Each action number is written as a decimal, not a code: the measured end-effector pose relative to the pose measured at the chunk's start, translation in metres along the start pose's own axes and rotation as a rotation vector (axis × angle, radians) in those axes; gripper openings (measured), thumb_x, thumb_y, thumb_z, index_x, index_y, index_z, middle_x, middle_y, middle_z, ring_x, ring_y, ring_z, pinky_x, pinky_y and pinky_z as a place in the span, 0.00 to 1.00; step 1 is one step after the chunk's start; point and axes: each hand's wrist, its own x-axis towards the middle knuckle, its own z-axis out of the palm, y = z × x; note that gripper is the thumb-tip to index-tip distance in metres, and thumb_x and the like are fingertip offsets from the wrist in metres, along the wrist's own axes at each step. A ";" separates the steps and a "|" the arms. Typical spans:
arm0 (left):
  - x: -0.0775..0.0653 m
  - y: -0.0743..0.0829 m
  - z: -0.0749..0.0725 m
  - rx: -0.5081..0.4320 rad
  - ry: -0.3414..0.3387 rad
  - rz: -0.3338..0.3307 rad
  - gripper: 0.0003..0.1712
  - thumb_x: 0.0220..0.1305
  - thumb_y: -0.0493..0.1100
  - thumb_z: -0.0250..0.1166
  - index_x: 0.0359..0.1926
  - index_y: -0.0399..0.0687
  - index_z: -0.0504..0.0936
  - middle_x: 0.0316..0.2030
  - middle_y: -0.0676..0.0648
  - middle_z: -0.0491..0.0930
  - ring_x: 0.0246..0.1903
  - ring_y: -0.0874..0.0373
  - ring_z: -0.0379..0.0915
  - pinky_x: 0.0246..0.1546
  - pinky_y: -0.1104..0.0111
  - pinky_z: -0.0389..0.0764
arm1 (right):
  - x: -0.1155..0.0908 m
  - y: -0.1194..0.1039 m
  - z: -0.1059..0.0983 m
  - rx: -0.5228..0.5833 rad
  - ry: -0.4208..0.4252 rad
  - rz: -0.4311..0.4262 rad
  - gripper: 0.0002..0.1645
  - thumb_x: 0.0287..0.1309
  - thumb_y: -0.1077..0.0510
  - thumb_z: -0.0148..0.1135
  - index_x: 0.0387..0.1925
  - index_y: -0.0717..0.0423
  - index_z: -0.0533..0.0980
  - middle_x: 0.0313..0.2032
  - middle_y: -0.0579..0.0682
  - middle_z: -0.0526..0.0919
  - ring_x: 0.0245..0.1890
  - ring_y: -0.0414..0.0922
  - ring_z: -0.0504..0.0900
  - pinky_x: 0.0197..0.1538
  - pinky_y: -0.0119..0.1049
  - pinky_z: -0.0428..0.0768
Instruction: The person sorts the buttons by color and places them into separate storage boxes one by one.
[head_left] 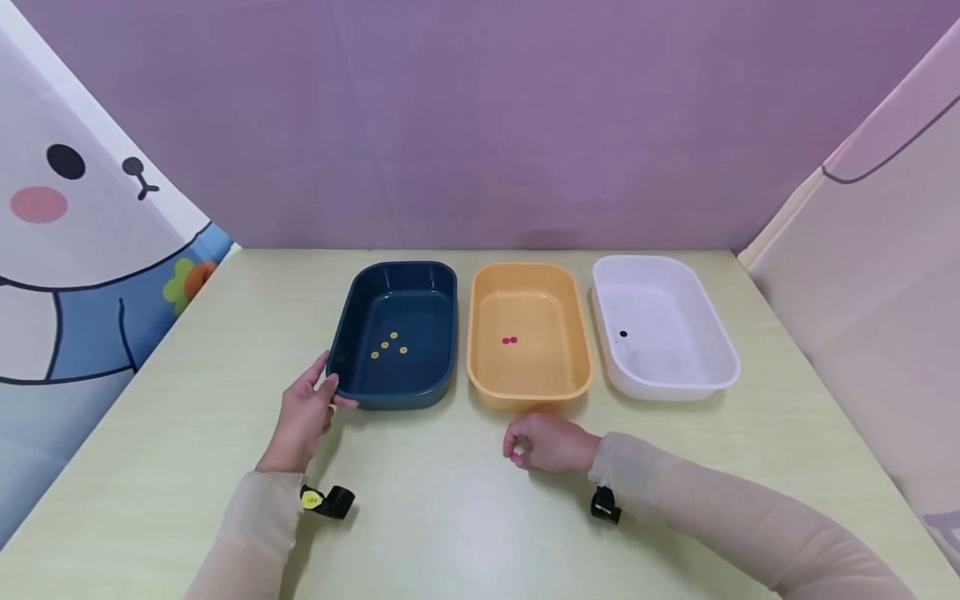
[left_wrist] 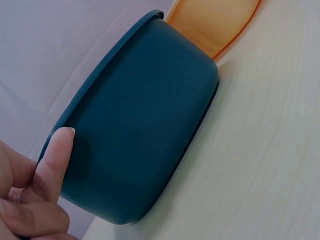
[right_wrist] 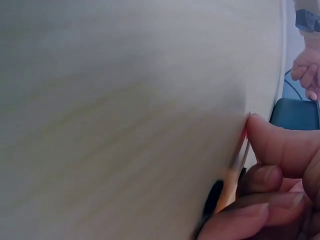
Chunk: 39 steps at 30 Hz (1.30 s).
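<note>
At the front left corner of a dark blue tray, my left hand holds the rim, its thumb over the edge and other fingers outside. The left wrist view shows a finger against the tray's outer wall. Several small yellow buttons lie inside this tray. My right hand is low over the table before the orange tray, pinching a small pink button. Seen from the right wrist, the fingertips mostly hide that button. Two pink buttons lie in the orange tray.
A white tray with one black button stands to the right of the orange one. All three trays stand in a row on the pale table. A purple cloth hangs behind, with printed cloths at both sides.
</note>
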 end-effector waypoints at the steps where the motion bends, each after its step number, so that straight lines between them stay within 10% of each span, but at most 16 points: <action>1: 0.000 0.000 0.000 0.000 0.000 -0.001 0.32 0.77 0.42 0.41 0.76 0.56 0.43 0.18 0.62 0.80 0.09 0.66 0.55 0.13 0.75 0.55 | 0.000 0.001 0.000 -0.002 -0.001 0.001 0.10 0.50 0.69 0.66 0.25 0.50 0.78 0.24 0.39 0.74 0.28 0.38 0.68 0.36 0.33 0.69; 19: 0.000 0.002 -0.001 0.014 -0.001 -0.005 0.32 0.77 0.43 0.41 0.76 0.55 0.43 0.18 0.61 0.80 0.09 0.66 0.55 0.13 0.76 0.54 | -0.001 -0.002 -0.003 -0.114 -0.011 0.110 0.11 0.50 0.61 0.71 0.21 0.46 0.76 0.23 0.38 0.74 0.28 0.39 0.71 0.35 0.37 0.71; 39: 0.001 0.001 0.000 0.000 -0.004 0.004 0.32 0.77 0.42 0.41 0.76 0.55 0.43 0.17 0.62 0.80 0.09 0.66 0.55 0.12 0.76 0.55 | -0.007 0.016 -0.017 0.197 -0.027 0.042 0.09 0.52 0.67 0.63 0.21 0.55 0.82 0.21 0.41 0.81 0.19 0.34 0.69 0.25 0.26 0.67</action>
